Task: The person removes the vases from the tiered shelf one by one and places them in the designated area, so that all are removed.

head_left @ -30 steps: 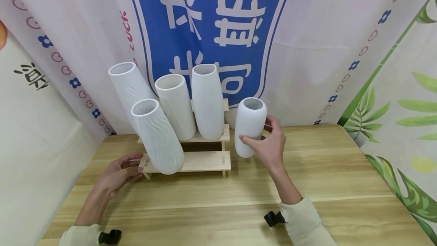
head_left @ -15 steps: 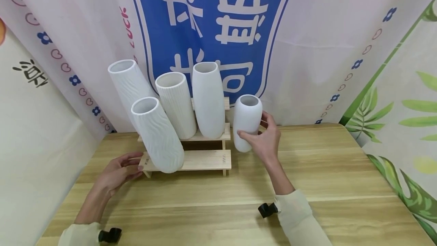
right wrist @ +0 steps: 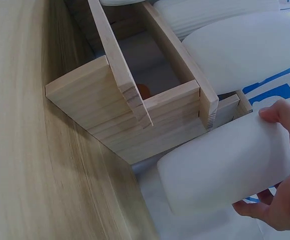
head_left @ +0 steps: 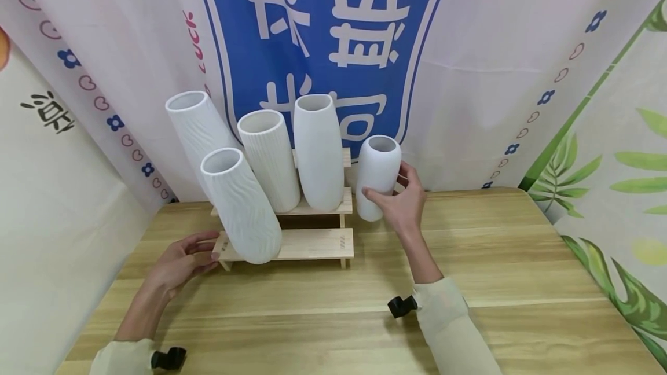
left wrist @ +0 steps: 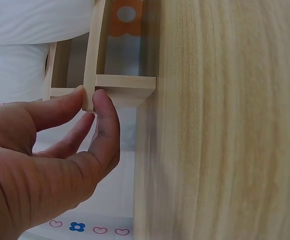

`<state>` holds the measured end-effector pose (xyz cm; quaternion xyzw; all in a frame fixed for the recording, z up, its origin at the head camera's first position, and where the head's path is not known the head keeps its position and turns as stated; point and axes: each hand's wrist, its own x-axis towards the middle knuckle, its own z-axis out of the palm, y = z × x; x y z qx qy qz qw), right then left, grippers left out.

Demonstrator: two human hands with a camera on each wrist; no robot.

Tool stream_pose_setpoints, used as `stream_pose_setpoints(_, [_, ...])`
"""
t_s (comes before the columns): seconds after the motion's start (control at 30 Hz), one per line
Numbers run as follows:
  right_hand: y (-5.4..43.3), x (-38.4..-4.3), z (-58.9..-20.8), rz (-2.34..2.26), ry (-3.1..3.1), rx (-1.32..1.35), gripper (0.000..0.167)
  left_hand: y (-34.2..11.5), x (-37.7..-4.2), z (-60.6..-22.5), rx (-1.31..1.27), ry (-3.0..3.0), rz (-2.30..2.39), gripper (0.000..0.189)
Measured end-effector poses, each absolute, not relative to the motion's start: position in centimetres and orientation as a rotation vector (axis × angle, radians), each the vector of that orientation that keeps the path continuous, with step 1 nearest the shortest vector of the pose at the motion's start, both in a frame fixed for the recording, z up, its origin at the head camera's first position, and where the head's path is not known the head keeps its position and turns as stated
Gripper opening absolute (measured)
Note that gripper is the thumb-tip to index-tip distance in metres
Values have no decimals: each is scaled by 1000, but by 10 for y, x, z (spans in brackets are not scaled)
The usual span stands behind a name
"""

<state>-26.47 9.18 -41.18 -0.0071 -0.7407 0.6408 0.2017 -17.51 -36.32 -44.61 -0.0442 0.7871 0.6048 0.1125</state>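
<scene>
Beside the right end of a tiered wooden stand (head_left: pixel 312 244), my right hand (head_left: pixel 407 204) grips a smooth white vase (head_left: pixel 377 169) from its right side. The vase hangs above the table, mouth up and slightly tilted; its rounded base (right wrist: pixel 185 185) shows in the right wrist view. At the stand's left end, my left hand (head_left: pixel 179 265) pinches the lowest board (left wrist: pixel 89 75) between thumb and fingers. A wavy-patterned vase (head_left: pixel 242 207) leans left on that lowest board. On the higher tiers are a ribbed vase (head_left: pixel 271 164), a tall smooth vase (head_left: pixel 319 158) and another wavy vase (head_left: pixel 200 129).
The stand sits toward the back of a wood-grain table (head_left: pixel 323 311). Right behind it hangs a white curtain (head_left: pixel 469 103) with a blue printed panel (head_left: pixel 323 16). Printed cloth also flanks the table at left and right. A black device is strapped at each sleeve cuff.
My right hand has raised the smooth vase, moving it slightly back and left toward the stand. My left hand and the other vases have stayed put; the head view shifted a little.
</scene>
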Motion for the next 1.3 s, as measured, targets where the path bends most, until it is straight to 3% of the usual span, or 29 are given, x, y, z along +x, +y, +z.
stream_pose_setpoints(1.3, [85,-297,-454,1841,-1903,117,88,-365,-175,-445,-123,2281,1782,71])
